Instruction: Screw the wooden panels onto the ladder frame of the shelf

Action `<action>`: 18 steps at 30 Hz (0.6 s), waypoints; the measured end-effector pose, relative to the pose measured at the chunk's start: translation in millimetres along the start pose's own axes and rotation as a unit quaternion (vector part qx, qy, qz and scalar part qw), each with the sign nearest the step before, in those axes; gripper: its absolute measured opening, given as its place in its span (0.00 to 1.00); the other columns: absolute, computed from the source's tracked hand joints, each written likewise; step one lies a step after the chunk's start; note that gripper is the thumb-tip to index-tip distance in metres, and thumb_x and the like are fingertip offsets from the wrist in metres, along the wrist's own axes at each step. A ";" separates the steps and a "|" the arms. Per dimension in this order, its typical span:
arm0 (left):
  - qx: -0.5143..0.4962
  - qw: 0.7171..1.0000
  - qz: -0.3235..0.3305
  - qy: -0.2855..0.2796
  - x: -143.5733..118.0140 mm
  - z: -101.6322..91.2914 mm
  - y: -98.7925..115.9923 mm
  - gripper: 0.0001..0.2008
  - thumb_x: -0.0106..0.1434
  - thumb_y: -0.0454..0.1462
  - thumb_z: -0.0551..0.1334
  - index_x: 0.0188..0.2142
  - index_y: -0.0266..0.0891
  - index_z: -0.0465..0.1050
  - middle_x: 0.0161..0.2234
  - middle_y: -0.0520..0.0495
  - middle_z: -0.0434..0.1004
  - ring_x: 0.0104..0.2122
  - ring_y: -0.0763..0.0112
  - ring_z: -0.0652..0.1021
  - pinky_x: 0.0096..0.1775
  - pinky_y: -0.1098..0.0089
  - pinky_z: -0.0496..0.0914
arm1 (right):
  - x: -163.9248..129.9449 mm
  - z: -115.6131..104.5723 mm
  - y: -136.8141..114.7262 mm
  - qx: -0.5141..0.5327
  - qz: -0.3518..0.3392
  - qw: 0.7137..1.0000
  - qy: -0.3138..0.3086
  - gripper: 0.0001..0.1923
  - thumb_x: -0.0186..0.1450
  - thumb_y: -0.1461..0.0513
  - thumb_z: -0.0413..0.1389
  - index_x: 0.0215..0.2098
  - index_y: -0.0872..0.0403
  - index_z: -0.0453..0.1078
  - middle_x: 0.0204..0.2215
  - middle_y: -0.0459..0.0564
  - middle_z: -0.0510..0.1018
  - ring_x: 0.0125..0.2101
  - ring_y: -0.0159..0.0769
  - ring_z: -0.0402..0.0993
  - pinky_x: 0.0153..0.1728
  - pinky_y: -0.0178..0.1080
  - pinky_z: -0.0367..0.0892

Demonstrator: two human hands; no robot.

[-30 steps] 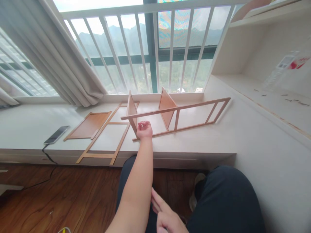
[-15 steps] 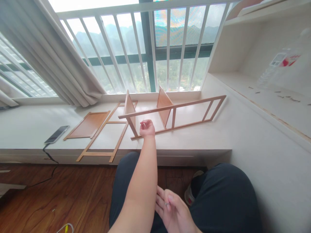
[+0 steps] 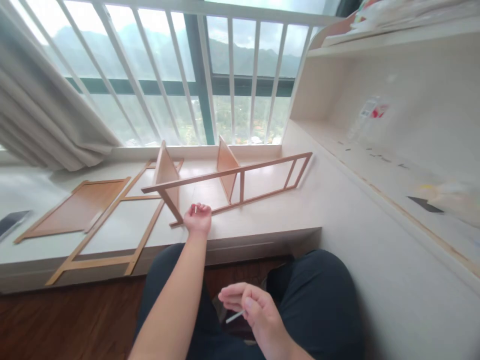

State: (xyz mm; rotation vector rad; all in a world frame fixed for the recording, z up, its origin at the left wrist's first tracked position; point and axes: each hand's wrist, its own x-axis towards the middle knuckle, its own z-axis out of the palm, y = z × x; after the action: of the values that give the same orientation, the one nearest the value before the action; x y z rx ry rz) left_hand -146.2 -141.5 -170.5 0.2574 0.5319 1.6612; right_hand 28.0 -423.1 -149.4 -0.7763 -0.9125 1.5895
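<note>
My left hand (image 3: pixel 198 218) is palm up with fingers curled, pinching a small pale pin-like piece (image 3: pixel 195 209); its exact kind is too small to tell. It is just in front of a wooden frame (image 3: pixel 242 186) standing on its long edge, near the frame's left end. Two wooden panels stand upright behind that frame, one at its left end (image 3: pixel 165 170) and one near its middle (image 3: pixel 227 170). Lower down, above my lap, my right hand (image 3: pixel 258 310) is closed on a thin grey metal rod (image 3: pixel 235 316), gripped between thumb and fingers.
Left on the white window ledge (image 3: pixel 262 220) lie a flat wooden panel (image 3: pixel 80 205) and a second ladder-like frame (image 3: pixel 99 261), which overhangs the front edge. A phone (image 3: pixel 13 221) is at far left. A shelf with a plastic bottle (image 3: pixel 369 115) stands right. Railings back the ledge.
The view has swung to the right. My left hand has drawn back slightly from the frame. My right hand has come up and turned, and the metal rod in it now shows.
</note>
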 end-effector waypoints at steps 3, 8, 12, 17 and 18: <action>0.026 0.995 -0.094 0.035 -11.8 -2.5 -26.2 0.10 0.61 0.29 0.52 0.25 0.37 0.67 0.20 0.50 0.67 0.20 0.74 0.68 0.23 0.73 0.64 | 10.4 -28.4 -32.0 -0.183 -0.094 0.977 0.054 0.15 0.70 0.52 0.56 0.34 0.52 0.79 0.45 0.56 0.83 0.49 0.47 0.79 0.53 0.49 0.71; 0.199 0.961 -0.188 -0.030 -19.3 -4.0 -47.6 0.04 0.59 0.31 0.60 0.27 0.36 0.72 0.25 0.51 0.71 0.23 0.75 0.70 0.25 0.74 0.69 | 13.9 -72.8 -88.7 -0.141 -0.131 0.964 0.182 0.16 0.69 0.53 0.57 0.32 0.54 0.80 0.34 0.55 0.84 0.40 0.44 0.82 0.48 0.47 0.74; 0.271 0.939 -0.199 -0.066 -19.8 -1.1 -45.2 0.04 0.57 0.34 0.64 0.27 0.36 0.74 0.26 0.50 0.73 0.25 0.73 0.71 0.27 0.73 0.71 | 8.2 -93.3 -138.5 -0.019 -0.219 0.936 0.274 0.23 0.64 0.55 0.63 0.18 0.52 0.61 0.15 0.40 0.66 0.20 0.28 0.66 0.34 0.38 0.73; 0.293 0.931 -0.209 -0.067 -15.6 0.8 -41.0 0.06 0.54 0.37 0.67 0.26 0.37 0.75 0.25 0.50 0.73 0.27 0.72 0.72 0.27 0.74 0.72 | 2.1 -113.5 -221.4 -0.085 -0.310 0.884 0.340 0.27 0.59 0.58 0.66 0.22 0.51 0.48 0.15 0.33 0.52 0.15 0.23 0.42 0.17 0.29 0.45; 0.302 0.927 -0.212 -0.072 -15.2 1.2 -41.0 0.06 0.54 0.38 0.67 0.26 0.37 0.75 0.25 0.50 0.73 0.27 0.72 0.72 0.27 0.74 0.72 | 4.2 -118.7 -240.4 -0.128 -0.325 0.869 0.351 0.23 0.59 0.59 0.65 0.24 0.50 0.51 0.15 0.33 0.52 0.16 0.24 0.42 0.18 0.29 0.44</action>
State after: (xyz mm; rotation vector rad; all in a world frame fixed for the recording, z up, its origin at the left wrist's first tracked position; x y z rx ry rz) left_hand -107.3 -152.7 -187.2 0.6603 0.9115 1.0150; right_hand 243.8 -373.3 1.9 -1.0030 -0.7231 0.5199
